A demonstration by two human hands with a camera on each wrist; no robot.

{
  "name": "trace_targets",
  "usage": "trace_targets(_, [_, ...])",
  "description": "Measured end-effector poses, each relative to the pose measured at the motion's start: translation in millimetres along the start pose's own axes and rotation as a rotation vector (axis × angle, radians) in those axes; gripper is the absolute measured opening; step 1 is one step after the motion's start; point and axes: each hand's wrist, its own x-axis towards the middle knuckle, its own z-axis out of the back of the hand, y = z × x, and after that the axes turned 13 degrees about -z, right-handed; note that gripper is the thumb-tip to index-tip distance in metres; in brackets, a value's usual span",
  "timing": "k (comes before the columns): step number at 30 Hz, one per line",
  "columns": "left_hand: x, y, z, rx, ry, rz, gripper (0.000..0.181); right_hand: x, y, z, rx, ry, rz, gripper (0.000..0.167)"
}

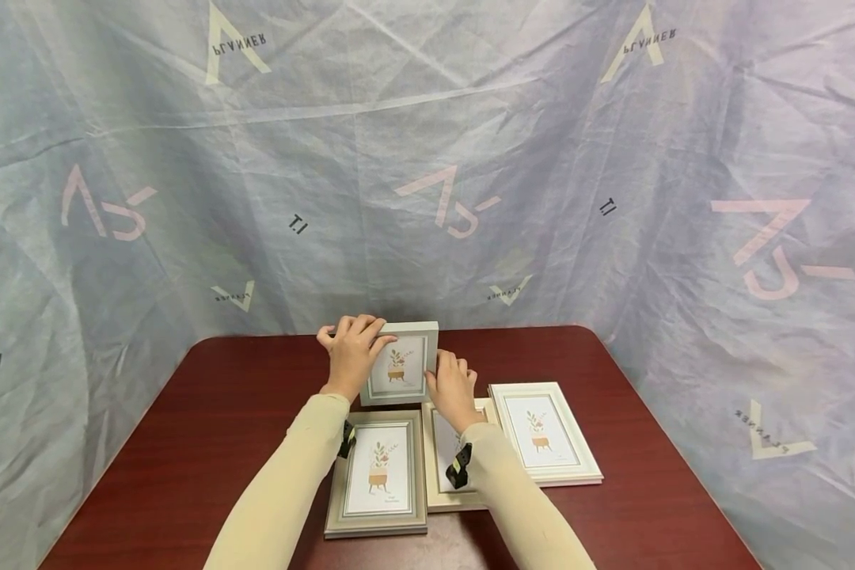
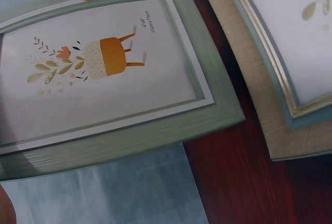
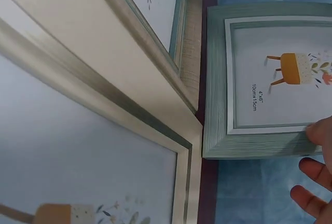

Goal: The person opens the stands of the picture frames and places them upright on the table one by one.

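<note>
Left hand point(image 1: 352, 352) at ten o'clock, right hand point(image 1: 456, 389) at three: a green frame point(image 1: 400, 368) is being gripped upright between them, toward twelve over the worktop point(image 1: 249, 404), beyond three flat frames point(image 1: 445, 443); steadiness is likely being served by even pressure.

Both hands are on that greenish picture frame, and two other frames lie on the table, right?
Not two but three: the head view shows a brown frame, a cream frame and a white frame lying on the table. The left hand and right hand are indeed on the greenish frame.
</note>
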Motion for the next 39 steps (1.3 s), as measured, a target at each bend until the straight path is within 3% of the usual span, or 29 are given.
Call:
trace_targets(10, [4.1,4.4,-0.9,-0.005,0.026,0.039,0.035,4.2,3.1,-2.9,0.044,0.032,-0.045,0.04])
trace_targets(21, [4.9,10.3,1.9,0.011,0.023,0.037,0.037,4.2,13.4,-3.2,0.137,0.112,-0.116,0.038])
trace_targets(39, [-9.2,18.4,5.9,0.002,0.04,0.076,0.034,-2.4,14.8,-9.0,0.172,0.243,-0.067,0.044])
